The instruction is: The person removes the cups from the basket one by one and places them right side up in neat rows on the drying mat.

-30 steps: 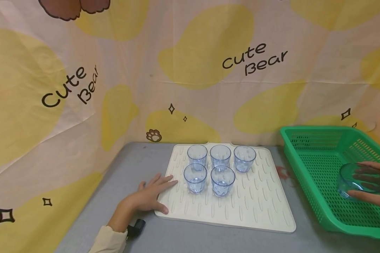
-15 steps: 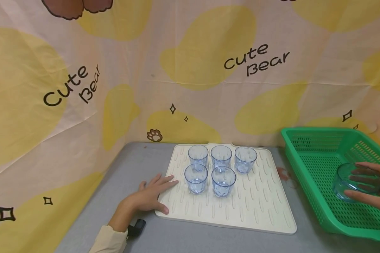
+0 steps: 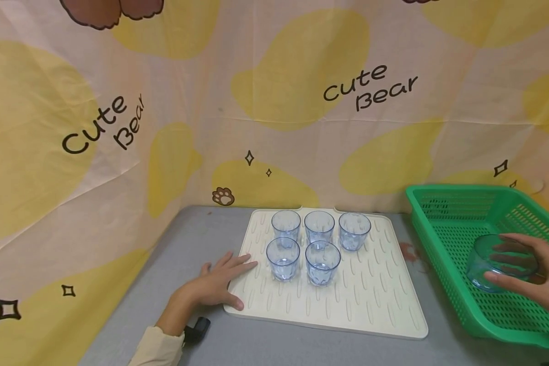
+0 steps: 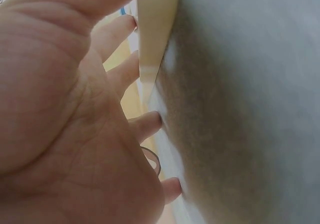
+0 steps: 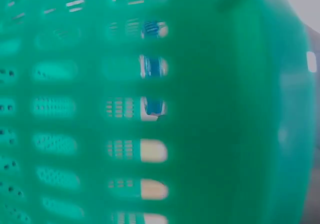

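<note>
My left hand [image 3: 217,280] rests at the left edge of a cream drying mat [image 3: 375,300], fingers spread and straight. In the left wrist view its fingertips touch the mat's edge and the grey table beside it. On the mat stand several clear bluish glass tumblers, upright in two rows; one front tumbler [image 3: 282,262] is closest to this hand. At the right, my right hand [image 3: 542,277] grips another clear tumbler [image 3: 482,269] around its side, over the green basket [image 3: 478,325]. The right wrist view is filled by the slotted basket wall [image 5: 215,134], hiding hand and tumbler.
Behind the grey table [image 3: 201,229] hangs a printed cloth [image 3: 293,147], with another stretch of it along the left side. The basket's raised rim lies between the right hand and the mat. Past the mat's right row end, its ribbed surface continues bare.
My right hand has moved left inside the basket with the tumbler in its grip. The left hand and the tumblers on the mat stay in place.
</note>
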The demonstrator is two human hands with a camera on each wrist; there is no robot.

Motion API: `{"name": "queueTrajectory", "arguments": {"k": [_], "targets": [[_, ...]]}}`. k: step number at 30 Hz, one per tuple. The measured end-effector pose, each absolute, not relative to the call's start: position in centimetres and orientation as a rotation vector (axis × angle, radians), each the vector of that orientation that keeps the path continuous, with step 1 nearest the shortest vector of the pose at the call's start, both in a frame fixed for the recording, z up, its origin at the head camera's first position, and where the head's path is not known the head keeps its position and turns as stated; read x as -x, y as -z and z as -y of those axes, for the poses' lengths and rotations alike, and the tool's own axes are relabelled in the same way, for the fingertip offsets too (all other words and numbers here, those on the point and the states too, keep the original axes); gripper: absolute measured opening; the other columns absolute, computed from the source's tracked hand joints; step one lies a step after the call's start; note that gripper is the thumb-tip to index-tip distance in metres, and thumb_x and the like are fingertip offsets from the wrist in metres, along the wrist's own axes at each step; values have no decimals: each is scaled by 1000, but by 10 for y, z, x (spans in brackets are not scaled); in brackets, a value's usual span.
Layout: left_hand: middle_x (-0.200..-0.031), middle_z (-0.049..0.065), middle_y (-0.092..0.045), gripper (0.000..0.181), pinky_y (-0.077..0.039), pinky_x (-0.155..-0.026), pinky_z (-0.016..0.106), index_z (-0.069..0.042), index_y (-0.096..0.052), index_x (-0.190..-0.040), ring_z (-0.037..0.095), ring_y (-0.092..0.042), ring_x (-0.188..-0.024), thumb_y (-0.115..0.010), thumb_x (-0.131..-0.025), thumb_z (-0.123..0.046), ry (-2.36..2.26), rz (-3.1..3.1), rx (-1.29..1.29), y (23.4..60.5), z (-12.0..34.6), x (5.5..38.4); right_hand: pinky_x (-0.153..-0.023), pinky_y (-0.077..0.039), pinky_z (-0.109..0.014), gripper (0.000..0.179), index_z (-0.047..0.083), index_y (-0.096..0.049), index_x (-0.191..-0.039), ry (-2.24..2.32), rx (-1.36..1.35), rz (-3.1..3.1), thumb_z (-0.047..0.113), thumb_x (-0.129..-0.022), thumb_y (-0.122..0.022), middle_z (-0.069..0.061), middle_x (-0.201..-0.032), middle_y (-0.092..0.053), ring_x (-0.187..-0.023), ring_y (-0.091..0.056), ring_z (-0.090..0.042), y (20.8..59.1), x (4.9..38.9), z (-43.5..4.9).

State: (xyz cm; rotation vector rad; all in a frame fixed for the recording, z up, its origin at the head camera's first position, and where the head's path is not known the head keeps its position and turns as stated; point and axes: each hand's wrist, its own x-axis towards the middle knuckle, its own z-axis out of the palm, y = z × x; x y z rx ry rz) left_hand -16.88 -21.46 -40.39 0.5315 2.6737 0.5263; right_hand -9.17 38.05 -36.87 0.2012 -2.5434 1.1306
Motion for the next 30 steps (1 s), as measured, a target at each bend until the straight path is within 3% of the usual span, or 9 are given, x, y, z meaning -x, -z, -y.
{"name": "queueTrajectory", "arguments": {"k": [5, 10, 18, 25, 30], "targets": [[-166, -1, -26, 98, -2, -107, 82, -32, -38, -153, 42, -5, -155, -84, -67, -47, -517, -2676, -530, 404, 214, 169, -70, -47, -5, 82, 38, -28, -146, -1188, -202, 2625, -1, -88, -70, 37, -115, -43, -95, -49, 26, 365, 91, -377], [-166, 1, -26, 99, -3, -107, 82, -31, -38, -153, 42, -5, -155, -84, -68, -48, -512, -2680, -544, 405, 215, 169, -70, -48, -6, 83, 24, -22, -155, -1165, -188, 2682, 4, -90, -70, 37, -115, -41, -94, -49, 25, 361, 89, -372], [-166, 1, -26, 99, -3, -107, 82, -31, -38, -153, 43, -6, -154, -84, -68, -47, -515, -2684, -553, 405, 216, 169, -69, -50, -9, 84, 19, -21, -157, -1176, -222, 2633, 0, -90, -69, 37, -119, -42, -96, -50, 25, 356, 90, -370], [-166, -1, -25, 98, -4, -107, 82, -33, -38, -153, 42, -5, -155, -83, -68, -48, -502, -2681, -538, 405, 215, 168, -72, -45, -4, 83, 25, -25, -155, -1187, -272, 2556, -6, -89, -66, 35, -123, -44, -103, -48, 26, 356, 87, -365], [-166, -2, -24, 99, -4, -107, 82, -34, -37, -153, 41, -5, -155, -83, -68, -49, -490, -2681, -540, 406, 215, 169, -70, -49, -7, 81, 29, -33, -150, -1244, -286, 2552, -10, -87, -66, 33, -123, -49, -98, -54, 22, 354, 85, -361]]}}
